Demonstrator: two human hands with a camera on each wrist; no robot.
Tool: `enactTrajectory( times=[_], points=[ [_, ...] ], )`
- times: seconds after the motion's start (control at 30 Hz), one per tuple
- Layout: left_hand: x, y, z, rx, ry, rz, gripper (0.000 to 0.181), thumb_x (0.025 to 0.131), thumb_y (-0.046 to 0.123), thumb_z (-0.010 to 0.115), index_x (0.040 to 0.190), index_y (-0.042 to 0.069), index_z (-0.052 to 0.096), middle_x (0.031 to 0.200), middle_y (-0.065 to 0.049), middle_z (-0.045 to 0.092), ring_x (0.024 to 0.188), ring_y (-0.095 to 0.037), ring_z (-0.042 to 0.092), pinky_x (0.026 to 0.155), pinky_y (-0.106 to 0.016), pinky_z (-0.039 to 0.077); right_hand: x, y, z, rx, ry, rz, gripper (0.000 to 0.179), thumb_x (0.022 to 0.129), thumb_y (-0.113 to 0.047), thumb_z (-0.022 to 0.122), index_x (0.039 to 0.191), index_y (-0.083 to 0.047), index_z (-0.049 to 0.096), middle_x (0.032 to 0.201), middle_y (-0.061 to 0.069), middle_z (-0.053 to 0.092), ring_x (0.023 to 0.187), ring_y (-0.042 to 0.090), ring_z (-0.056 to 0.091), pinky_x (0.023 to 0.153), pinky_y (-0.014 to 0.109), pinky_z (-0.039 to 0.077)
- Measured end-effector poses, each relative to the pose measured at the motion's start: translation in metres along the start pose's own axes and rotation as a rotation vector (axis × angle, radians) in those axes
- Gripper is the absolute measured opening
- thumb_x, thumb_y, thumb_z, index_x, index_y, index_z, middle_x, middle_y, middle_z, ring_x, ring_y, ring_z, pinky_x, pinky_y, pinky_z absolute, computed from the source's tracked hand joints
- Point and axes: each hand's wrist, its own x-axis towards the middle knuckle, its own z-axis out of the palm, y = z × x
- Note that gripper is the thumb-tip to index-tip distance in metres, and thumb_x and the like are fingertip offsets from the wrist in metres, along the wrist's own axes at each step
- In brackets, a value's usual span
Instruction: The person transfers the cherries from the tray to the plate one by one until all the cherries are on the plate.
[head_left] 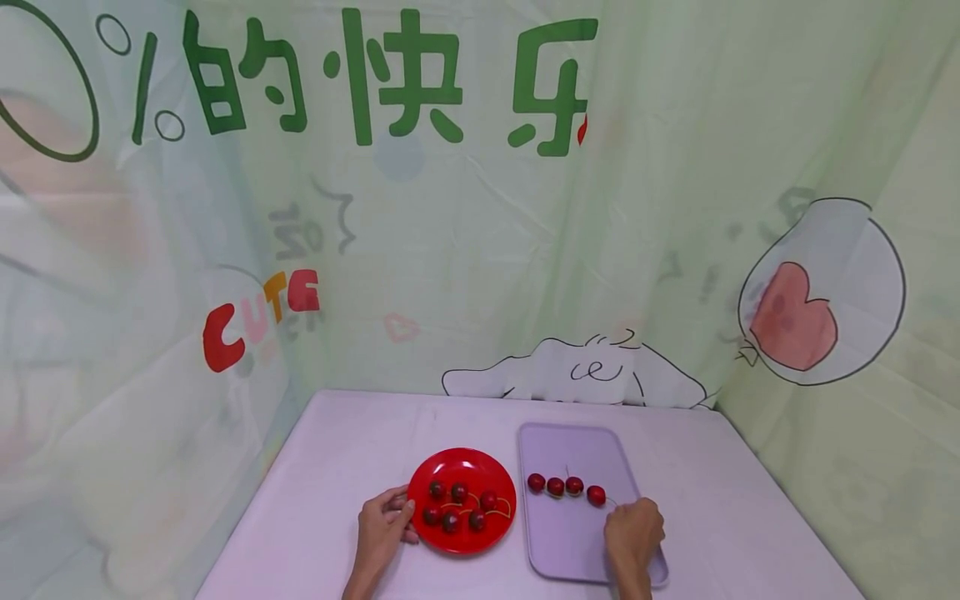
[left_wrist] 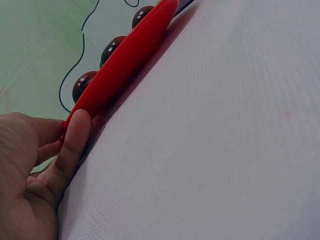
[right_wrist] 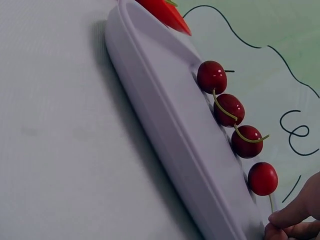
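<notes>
Cherry (right_wrist: 263, 179) just beside right fingers (right_wrist: 295, 209), stem (right_wrist: 271, 201) pinched between them, left fingers (left_wrist: 76, 134) gripping red plate (left_wrist: 132, 57)

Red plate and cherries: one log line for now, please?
left hand: grips red plate | right hand: pinches cherry stem | lilac tray: four cherries

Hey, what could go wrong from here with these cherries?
The right hand pinches the end cherry by its thin stem, so the stem might slip or snap.
That cherry could swing into the other three cherries beside it on the purple tray and set them rolling.
The left hand grips one side of the red plate; tipping it could roll its six cherries.
</notes>
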Motion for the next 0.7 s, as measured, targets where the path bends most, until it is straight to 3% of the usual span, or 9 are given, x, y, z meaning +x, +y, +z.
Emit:
enactTrajectory(
  times=[0.7],
  points=[
    [-0.0044,0.0077,-0.0009,-0.011,-0.004,0.006,0.042,0.106,0.007,0.070,0.145,-0.006,0.064,0.109,-0.019,0.076,0.059,-0.022,0.075,0.060,-0.029,0.067,-0.0017,0.0022,-0.0025,0.038,0.006,0.003,0.017,0.090,0.008,0.058,0.081,0.020,0.066,0.089,0.043,0.068,0.088,0.064,0.064,0.077,0.072,0.049]
  ],
)
